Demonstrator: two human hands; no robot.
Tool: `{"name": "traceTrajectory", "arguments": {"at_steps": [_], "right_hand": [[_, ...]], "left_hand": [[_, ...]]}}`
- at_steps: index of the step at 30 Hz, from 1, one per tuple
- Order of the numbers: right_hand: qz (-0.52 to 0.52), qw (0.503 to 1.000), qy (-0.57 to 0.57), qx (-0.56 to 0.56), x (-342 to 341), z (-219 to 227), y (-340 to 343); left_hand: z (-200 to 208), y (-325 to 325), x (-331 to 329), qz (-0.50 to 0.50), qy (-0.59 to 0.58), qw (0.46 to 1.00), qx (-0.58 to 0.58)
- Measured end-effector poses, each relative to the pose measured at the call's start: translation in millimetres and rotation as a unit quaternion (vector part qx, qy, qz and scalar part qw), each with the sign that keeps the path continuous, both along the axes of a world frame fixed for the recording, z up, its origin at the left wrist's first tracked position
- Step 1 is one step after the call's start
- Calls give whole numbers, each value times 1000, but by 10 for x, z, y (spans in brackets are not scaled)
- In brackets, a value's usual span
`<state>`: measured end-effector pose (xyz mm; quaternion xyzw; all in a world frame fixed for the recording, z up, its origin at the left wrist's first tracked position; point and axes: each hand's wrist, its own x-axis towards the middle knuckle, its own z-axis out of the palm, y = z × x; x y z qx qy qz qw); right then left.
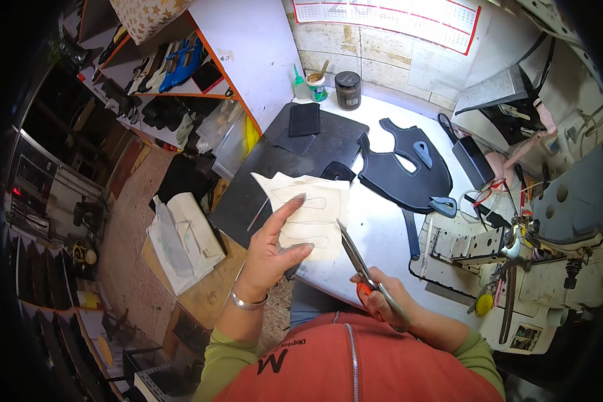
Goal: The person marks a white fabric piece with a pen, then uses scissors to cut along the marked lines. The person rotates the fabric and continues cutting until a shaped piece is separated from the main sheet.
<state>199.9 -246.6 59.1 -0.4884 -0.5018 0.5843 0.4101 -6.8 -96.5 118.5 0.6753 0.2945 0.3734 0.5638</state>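
My left hand (268,248) grips a cream piece of fabric (323,201), its thumb and fingers lying over the near face. Long rounded outlines are drawn on that piece. In my right hand (392,298) is a pair of scissors (358,262) with an orange inner handle. The blade tips meet the right edge of the fabric; whether they have cut into it I cannot tell. Beyond, on the white table (375,244), lies a black cut-out piece (409,171) with blue-grey tabs. A dark board (248,201) reaches partly behind the fabric and carries small black pieces (305,120).
A sewing machine (543,261) fills the right side, with a black rectangular box (473,163) by it. At the back stand a dark jar (348,90), a small tub (316,87) and a green-tipped bottle (300,86). Shelves with shoes (181,63) rise at left, above a wooden stool (208,271).
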Motion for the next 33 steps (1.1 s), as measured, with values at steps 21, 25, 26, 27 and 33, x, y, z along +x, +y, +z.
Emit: {"name": "traceTrajectory", "arguments": {"at_steps": [21,25,26,27,33], "right_hand": [[64,993,-94,-10,133,299,134],[89,990,-105,-9,184,379,132],[96,989,-111,-14,201,399,124],[103,988,-116,-19,218,413,120],[135,983,-120,-33,274,488,125]], "left_hand": [[295,269,-146,-229,55,972,-1],[333,283,-192,-253,60,964,-47],[354,283,-194,-261,61,962,-49],[382,284,-193,-268,62,960,-50],[399,285,-186,-268,66,959,-66]]}}
